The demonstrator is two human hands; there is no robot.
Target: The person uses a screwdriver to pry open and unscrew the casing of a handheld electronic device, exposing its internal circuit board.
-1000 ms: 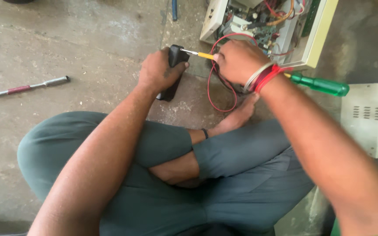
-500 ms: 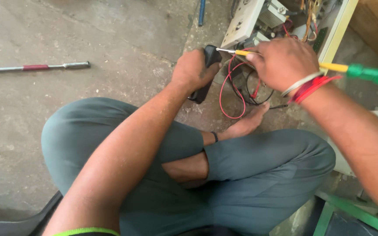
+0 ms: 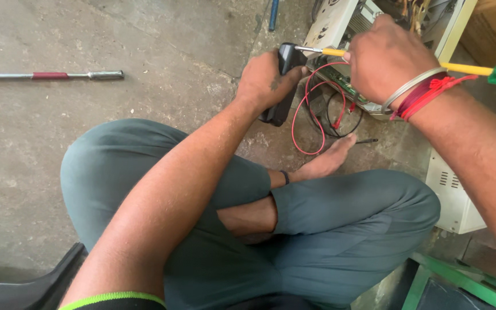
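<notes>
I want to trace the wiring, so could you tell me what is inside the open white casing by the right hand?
Inside the open white casing, wires and part of a green board show. The right hand covers the rest.

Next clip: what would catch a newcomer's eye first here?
Top centre, the left hand grips a black handheld device while the right hand brings a yellow-shafted screwdriver to its top edge. Red wire loops beneath them on the concrete floor, beside an opened white appliance casing. Far left, a metal rod with a red band lies alone.
</notes>
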